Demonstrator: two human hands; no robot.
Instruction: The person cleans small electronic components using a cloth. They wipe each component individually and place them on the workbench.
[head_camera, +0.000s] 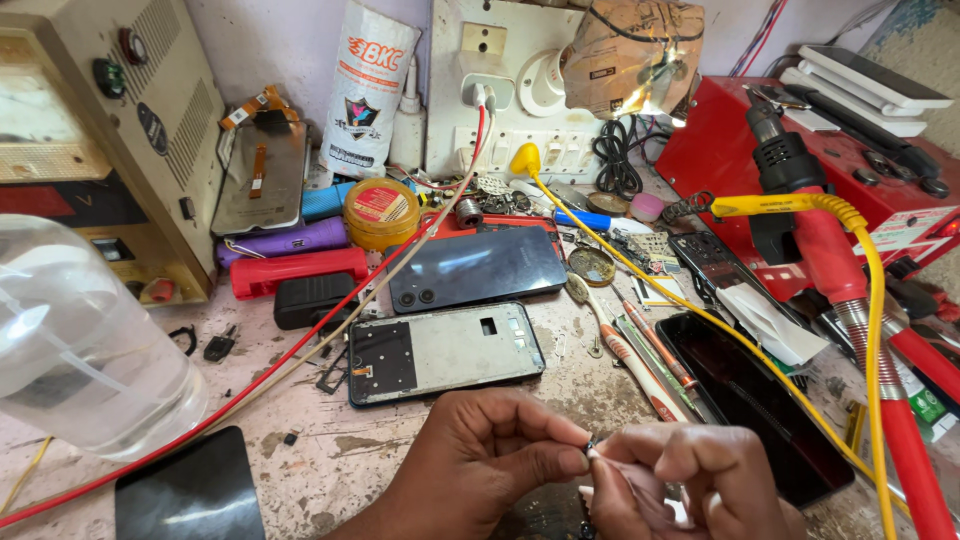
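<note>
My left hand and my right hand meet at the bottom centre of the head view. Between their fingertips they pinch a tiny dark part; it is too small to tell what it is. Just beyond the hands lies an opened phone frame with its inside facing up. Behind that rests a dark phone back cover with two camera holes. A black phone screen lies to the right of my hands.
A clear plastic bottle lies at left beside a beige power supply. Red and yellow cables cross the bench. A red hot-air station sits at right. Screwdrivers, a solder paste tin and small parts clutter the middle.
</note>
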